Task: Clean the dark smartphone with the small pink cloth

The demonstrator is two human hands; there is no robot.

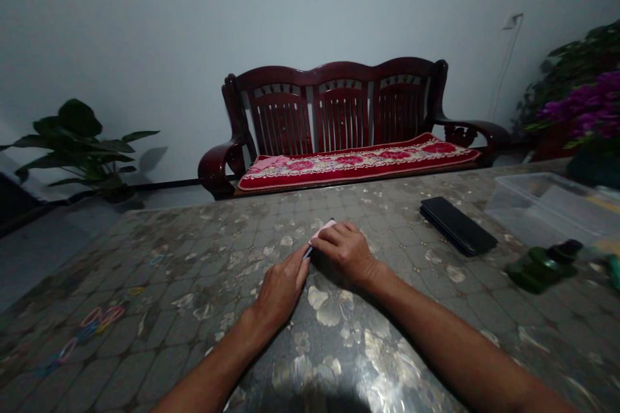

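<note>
Fingers of the right hand point(345, 250) close over a pink piece point(321, 230) mid-way across the table point(184, 348); the left hand point(281, 289), nearer and left, pinches a slim dark stick point(309, 251). Right lies a black case point(458, 224).

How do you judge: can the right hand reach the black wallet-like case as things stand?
Probably yes: only patterned tabletop separates the right hand from the black wallet-like case, though that hand is on a pink piece.

Dark wooden bench point(341, 95) with a red floral cover point(349, 160) before a pale, dimly lit wall point(169, 19)
</note>
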